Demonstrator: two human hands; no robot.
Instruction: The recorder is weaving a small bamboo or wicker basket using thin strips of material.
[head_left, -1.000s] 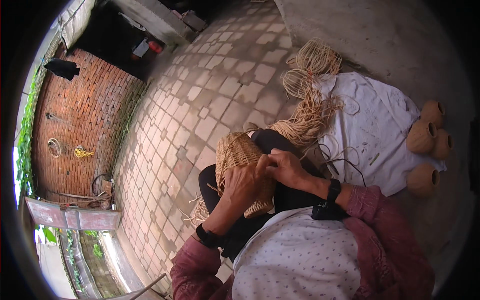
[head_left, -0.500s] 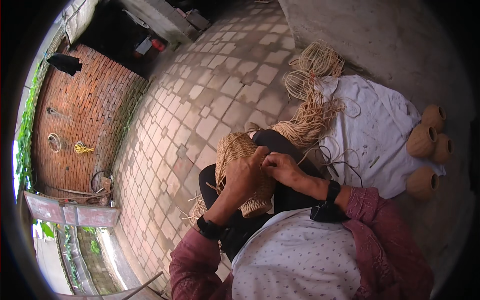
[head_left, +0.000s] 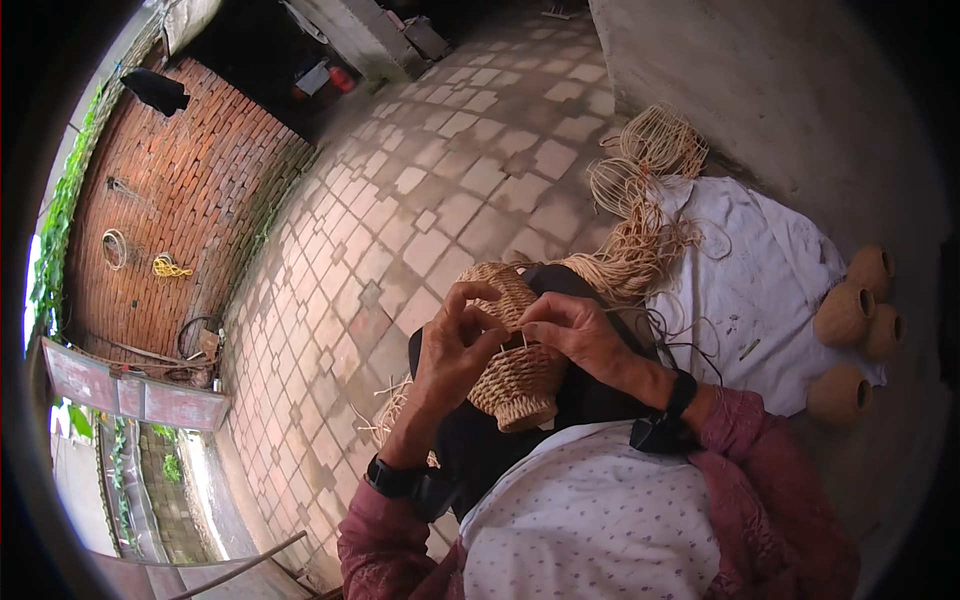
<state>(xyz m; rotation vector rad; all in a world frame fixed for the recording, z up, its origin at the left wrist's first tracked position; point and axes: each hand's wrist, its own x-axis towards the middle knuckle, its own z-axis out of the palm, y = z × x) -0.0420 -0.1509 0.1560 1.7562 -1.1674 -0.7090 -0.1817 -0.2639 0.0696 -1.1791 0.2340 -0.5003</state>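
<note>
A woven tan basket (head_left: 515, 390) lies on my dark-trousered lap, its narrow rimmed end toward my belly. My left hand (head_left: 450, 350) is at its left side, index finger arched up, thumb and middle finger drawn together on something too small to make out. From the right, my right hand (head_left: 575, 330) pinches a thin strand over the middle of the weave. Short ends of strand stick out below the fingertips. A long pile of loose tan cord (head_left: 625, 265) runs beyond my right knee.
A white cloth (head_left: 750, 310) is spread at right, with several round tan pots (head_left: 835, 315) at its edge. Looped cord bundles (head_left: 650, 140) lie behind it, near a concrete wall (head_left: 730, 80). A brick wall (head_left: 190, 170) stands left, beyond the paving (head_left: 330, 260).
My left hand has drawn back leftward from around the basket, its index finger lifting, uncovering more of the lower weave. My right hand keeps its pinch. The view has shifted slightly.
</note>
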